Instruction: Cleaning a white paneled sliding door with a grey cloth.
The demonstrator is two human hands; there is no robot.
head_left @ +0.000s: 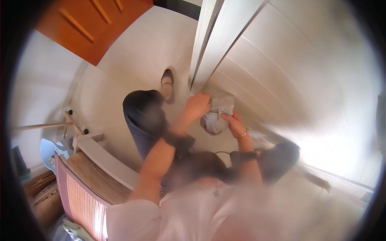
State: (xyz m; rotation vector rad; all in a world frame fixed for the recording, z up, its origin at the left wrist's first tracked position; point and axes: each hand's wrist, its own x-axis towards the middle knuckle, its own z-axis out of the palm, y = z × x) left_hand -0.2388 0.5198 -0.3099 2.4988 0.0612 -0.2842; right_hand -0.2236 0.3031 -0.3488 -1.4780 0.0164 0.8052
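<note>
A light grey cloth (219, 112), folded and bunched, is held up in front of my lap, between my two hands. My left hand (198, 105) is closed at its upper left edge, with the fingertips partly hidden. My right hand (235, 124) grips the cloth's right edge, thumb lying on top and the other fingers mostly behind it. A rounded, paler part of the cloth bulges out at the bottom. Its exact kind cannot be made out.
A white door edge or post (219, 40) rises just beyond the cloth, beside a pale panelled surface (289, 72) on the right. An orange-brown door (96, 28) is at the far left. A chair with a striped back (82, 197) and a wooden drawer-like piece (106, 158) stand to my left.
</note>
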